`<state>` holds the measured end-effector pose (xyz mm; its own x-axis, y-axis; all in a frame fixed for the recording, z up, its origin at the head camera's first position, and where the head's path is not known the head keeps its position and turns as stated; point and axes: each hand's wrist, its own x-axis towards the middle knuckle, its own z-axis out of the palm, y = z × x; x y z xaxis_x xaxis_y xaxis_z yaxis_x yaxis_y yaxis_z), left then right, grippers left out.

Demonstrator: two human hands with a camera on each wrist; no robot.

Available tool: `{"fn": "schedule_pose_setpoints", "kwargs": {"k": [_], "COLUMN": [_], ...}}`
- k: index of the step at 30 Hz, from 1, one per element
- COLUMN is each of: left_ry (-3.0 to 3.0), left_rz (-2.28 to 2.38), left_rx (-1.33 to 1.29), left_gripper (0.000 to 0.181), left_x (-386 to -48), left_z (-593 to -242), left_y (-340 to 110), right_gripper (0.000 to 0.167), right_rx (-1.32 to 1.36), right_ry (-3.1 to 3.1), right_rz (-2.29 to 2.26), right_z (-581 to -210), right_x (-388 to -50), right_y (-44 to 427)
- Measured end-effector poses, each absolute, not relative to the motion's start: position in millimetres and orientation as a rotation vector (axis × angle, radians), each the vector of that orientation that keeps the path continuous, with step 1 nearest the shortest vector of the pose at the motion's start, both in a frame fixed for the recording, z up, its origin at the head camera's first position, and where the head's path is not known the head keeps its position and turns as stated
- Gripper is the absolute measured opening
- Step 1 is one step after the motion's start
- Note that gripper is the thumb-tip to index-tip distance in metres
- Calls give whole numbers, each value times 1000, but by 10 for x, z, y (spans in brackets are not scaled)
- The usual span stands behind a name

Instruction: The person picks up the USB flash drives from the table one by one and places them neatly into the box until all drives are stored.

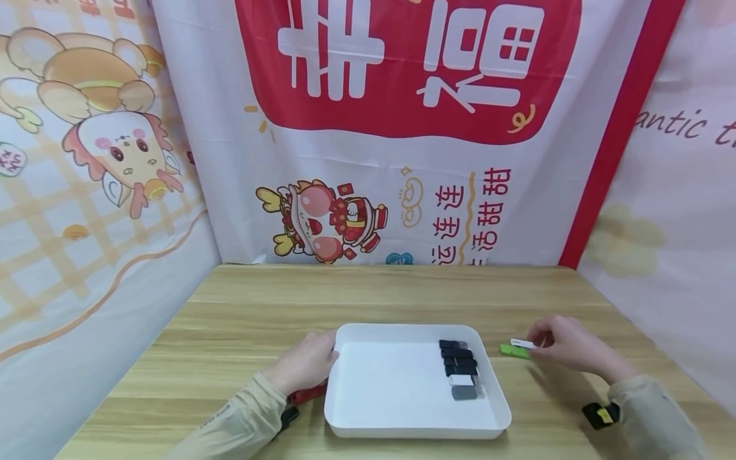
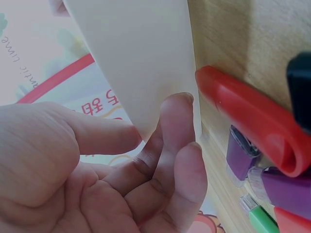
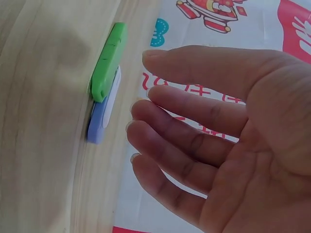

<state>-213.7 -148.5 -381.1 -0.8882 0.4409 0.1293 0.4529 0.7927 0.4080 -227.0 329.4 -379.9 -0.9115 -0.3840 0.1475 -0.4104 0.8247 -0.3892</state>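
Your left hand [image 1: 306, 363] pinches the side of the tray [image 1: 391, 390]. Your right hand [image 1: 569, 345], thumb and fingers apart, holds nothing near the green stick [image 3: 108, 63] on the surface [image 1: 368, 291]. You seem to be reaching; next needs a gentle pinch.

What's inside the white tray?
Along the right side of the tray lie what look like USB sticks: black ones, a white one and a grey one. The tray floor beneath them is hidden.
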Motion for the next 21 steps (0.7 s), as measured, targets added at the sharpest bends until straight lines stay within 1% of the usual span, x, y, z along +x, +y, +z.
{"fn": "schedule_pose_setpoints", "kwargs": {"k": [15,21], "left_ry": [-2955,-2986], "left_rz": [-682,-699], "left_rx": [-741,-721], "left_gripper": [18,18], "left_x": [-2143,-2145], "left_z": [-3760,-3777], "left_y": [-1526,-1506], "right_gripper": [16,18], "right_rx": [613,647], "right_ry": [-2933,-2955], "right_rz": [584,561], "right_z": [-3865,-3889], "right_x": [-2298,-2298], "right_y": [3251,3267]}}
